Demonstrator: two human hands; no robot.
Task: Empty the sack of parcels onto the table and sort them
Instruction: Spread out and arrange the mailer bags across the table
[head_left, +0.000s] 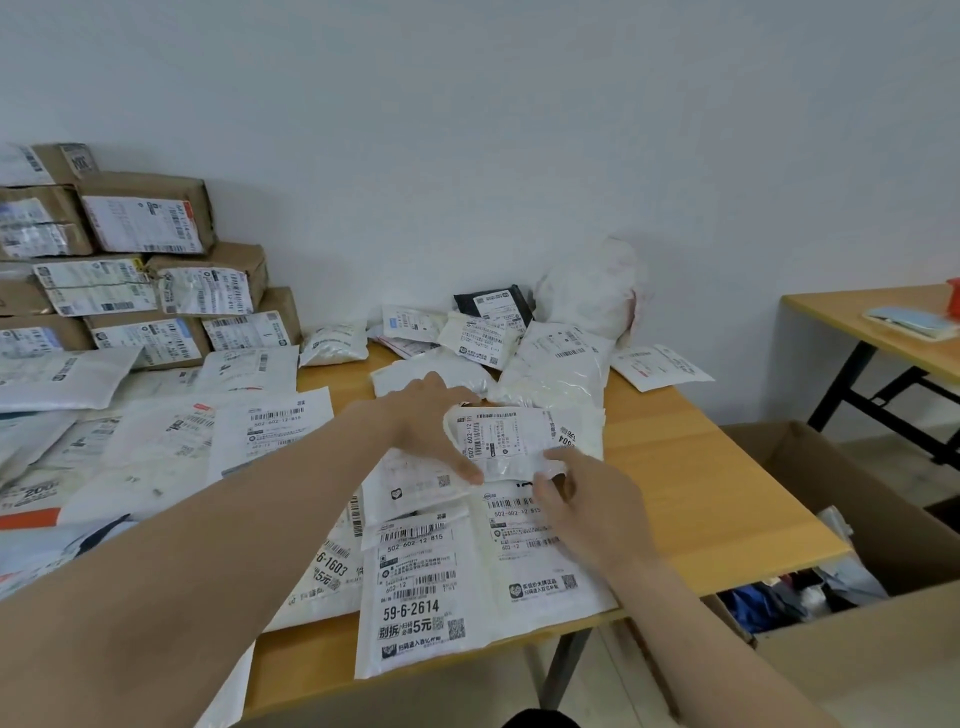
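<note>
A small white parcel (511, 441) with a shipping label lies on the pile at the middle of the wooden table (701, 467). My left hand (431, 421) grips its left edge, thumb under the near corner. My right hand (582, 499) pinches its near right corner. Flat white mailers (431, 592) lie stacked below it toward the front edge. More white parcels (550, 364) and a black one (493, 304) are heaped behind. The crumpled white sack (592, 288) stands against the wall.
Brown cardboard boxes (145, 270) are stacked at the back left, with flat white mailers (156, 441) spread in front. An open cardboard carton (857, 623) stands on the floor at the right. A second table (883, 322) stands far right.
</note>
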